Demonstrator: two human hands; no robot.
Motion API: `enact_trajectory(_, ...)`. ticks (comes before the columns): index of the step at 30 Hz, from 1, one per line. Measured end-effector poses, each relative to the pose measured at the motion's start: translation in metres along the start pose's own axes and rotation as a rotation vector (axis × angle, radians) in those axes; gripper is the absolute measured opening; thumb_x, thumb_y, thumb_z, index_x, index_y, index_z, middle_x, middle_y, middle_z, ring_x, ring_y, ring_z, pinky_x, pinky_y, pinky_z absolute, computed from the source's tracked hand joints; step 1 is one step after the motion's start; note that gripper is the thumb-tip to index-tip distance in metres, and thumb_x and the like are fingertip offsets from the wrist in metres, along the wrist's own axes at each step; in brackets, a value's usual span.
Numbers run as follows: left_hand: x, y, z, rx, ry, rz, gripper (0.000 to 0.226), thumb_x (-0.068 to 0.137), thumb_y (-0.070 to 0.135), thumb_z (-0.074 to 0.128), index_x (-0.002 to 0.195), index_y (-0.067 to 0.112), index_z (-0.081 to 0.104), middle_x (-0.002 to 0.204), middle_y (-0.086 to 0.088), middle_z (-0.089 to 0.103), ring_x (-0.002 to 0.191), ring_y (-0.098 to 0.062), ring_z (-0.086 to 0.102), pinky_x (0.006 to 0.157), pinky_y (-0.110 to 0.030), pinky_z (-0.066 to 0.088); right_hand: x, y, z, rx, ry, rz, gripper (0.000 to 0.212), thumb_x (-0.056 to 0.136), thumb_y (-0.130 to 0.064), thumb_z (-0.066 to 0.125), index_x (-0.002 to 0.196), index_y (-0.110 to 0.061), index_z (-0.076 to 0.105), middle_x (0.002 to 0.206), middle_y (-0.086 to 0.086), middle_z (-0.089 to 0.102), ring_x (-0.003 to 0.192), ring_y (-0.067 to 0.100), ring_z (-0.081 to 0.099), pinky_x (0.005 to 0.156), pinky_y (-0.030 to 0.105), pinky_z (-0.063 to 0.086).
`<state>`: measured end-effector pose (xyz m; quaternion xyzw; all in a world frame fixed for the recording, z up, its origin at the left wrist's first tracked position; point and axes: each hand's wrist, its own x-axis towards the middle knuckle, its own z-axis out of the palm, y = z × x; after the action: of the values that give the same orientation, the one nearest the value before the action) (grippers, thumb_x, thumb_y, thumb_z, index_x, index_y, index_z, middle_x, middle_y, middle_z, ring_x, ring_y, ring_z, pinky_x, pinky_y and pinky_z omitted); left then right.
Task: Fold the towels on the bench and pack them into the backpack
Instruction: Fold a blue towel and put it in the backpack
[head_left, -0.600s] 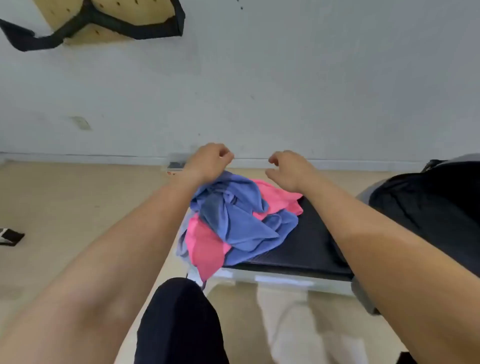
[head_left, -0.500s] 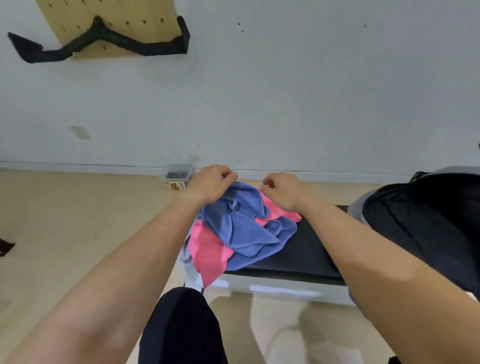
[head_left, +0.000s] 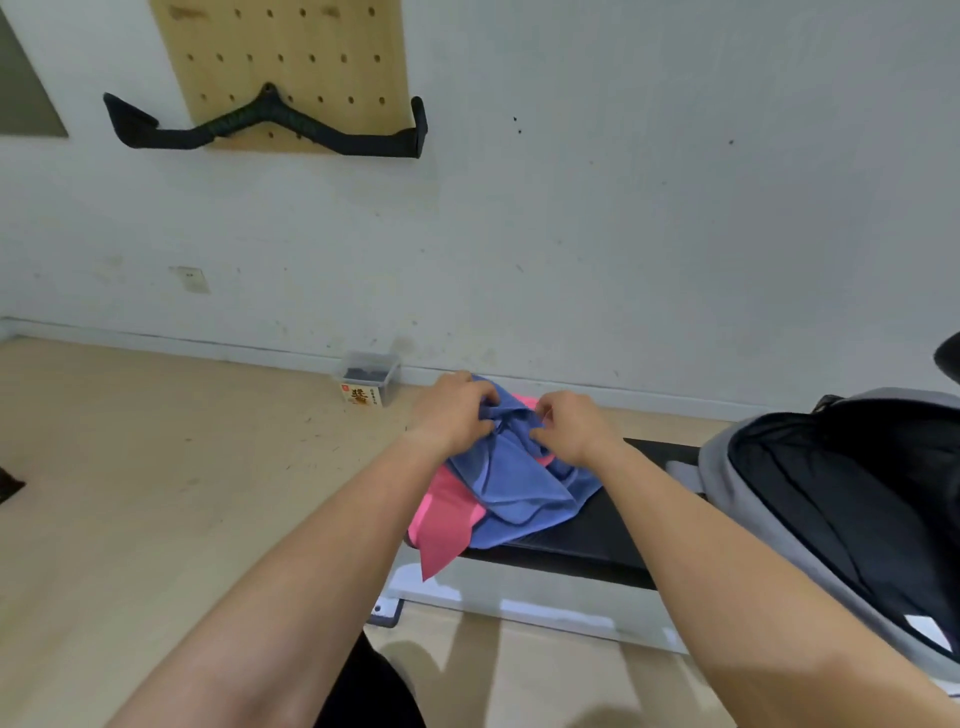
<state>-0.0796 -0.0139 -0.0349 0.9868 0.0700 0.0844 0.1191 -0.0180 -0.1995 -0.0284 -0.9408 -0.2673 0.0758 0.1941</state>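
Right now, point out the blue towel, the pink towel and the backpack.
blue towel (head_left: 511, 483): head view, on its flat middle fold.
pink towel (head_left: 447, 522): head view, on its broad lower flap.
backpack (head_left: 717, 467): head view, on its grey outer wall.

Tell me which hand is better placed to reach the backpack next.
Probably the right hand: the open backpack lies on its side of the blue towel, which both hands grip; the left hand is farther.
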Motion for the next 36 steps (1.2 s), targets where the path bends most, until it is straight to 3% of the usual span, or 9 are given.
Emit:
enact_trajectory(2,0.003,-0.002,0.000,-0.030,0.049,0.020,0.016,0.086,0.031,0.064,0.102,0.029,0.068,0.106,-0.003,0.055,0.102,-0.026,0.057,0.080,-0.040,0.050,0.007,0.003,-0.001,0.057,0.031,-0.030,0.004,0.085,-0.020,0.059,0.083,-0.019,0.056,0.082,0.003,0.061,0.081,0.028,0.058,0.071,0.038,0.050)
enact_trajectory(7,0.012,-0.006,-0.020,-0.108,0.165,0.004,0.012,0.092,0.035,0.058,0.096,0.025,0.063,0.096,0.001,0.066,0.090,-0.025,0.061,0.070,-0.036,0.046,0.024,0.006,-0.030,0.334,0.215,-0.073,0.004,0.098,-0.016,0.050,0.093,-0.017,0.050,0.071,-0.001,0.054,0.073,0.025,0.050,0.064,0.029,0.031)
enact_trajectory(12,0.017,-0.004,-0.055,-0.208,0.174,-0.061,0.022,0.091,0.045,0.061,0.088,0.023,0.058,0.081,0.003,0.062,0.076,-0.023,0.058,0.066,-0.037,0.046,0.036,-0.010,-0.086,0.344,0.386,-0.124,0.005,0.096,-0.021,0.045,0.094,-0.022,0.050,0.066,0.001,0.053,0.069,0.028,0.054,0.064,0.033,0.036)
enact_trajectory(17,0.022,-0.006,-0.093,-0.275,0.215,-0.083,0.020,0.095,0.040,0.058,0.087,0.022,0.060,0.081,0.001,0.063,0.079,-0.026,0.059,0.071,-0.040,0.049,0.027,-0.018,-0.147,0.239,0.548,-0.103,0.010,0.098,-0.029,0.038,0.100,-0.026,0.048,0.081,0.008,0.061,0.079,0.031,0.057,0.071,0.041,0.047)
enact_trajectory(23,0.027,0.015,-0.125,-0.307,0.219,-0.037,0.014,0.094,0.037,0.060,0.087,0.025,0.062,0.083,0.004,0.064,0.077,-0.019,0.059,0.071,-0.036,0.048,0.002,-0.014,-0.205,-0.013,0.678,0.004,0.012,0.102,-0.026,0.035,0.105,-0.022,0.046,0.084,0.004,0.053,0.078,0.032,0.054,0.068,0.040,0.042)
enact_trajectory(27,0.023,0.034,-0.117,-0.352,0.114,-0.008,0.018,0.096,0.034,0.057,0.082,0.023,0.061,0.078,0.004,0.061,0.071,-0.017,0.056,0.062,-0.032,0.043,-0.018,0.005,-0.223,-0.070,0.727,0.077,0.012,0.100,-0.021,0.033,0.106,-0.020,0.044,0.085,0.005,0.056,0.076,0.031,0.054,0.065,0.040,0.041)
enact_trajectory(31,0.014,0.033,-0.077,-0.204,-0.036,-0.007,0.032,0.098,0.029,0.054,0.068,0.019,0.047,0.068,0.001,0.053,0.071,-0.025,0.051,0.057,-0.034,0.032,-0.038,0.042,-0.221,-0.098,0.713,0.228,0.013,0.095,-0.013,0.038,0.105,-0.018,0.044,0.086,0.008,0.055,0.075,0.033,0.053,0.065,0.039,0.039)
enact_trajectory(33,0.011,0.030,-0.067,-0.197,-0.033,-0.037,0.035,0.098,0.027,0.054,0.066,0.018,0.045,0.065,-0.001,0.051,0.071,-0.027,0.050,0.058,-0.035,0.031,-0.048,0.064,-0.217,-0.100,0.680,0.294,0.015,0.093,-0.011,0.040,0.106,-0.017,0.044,0.088,0.009,0.056,0.076,0.033,0.053,0.066,0.038,0.040)
enact_trajectory(36,0.020,0.050,-0.084,-0.307,0.108,-0.041,0.039,0.098,0.028,0.055,0.063,0.017,0.043,0.060,0.000,0.045,0.065,-0.024,0.044,0.057,-0.035,0.030,-0.058,0.087,-0.215,-0.084,0.649,0.371,0.014,0.094,-0.013,0.042,0.107,-0.016,0.044,0.087,0.009,0.053,0.076,0.033,0.053,0.066,0.038,0.041)
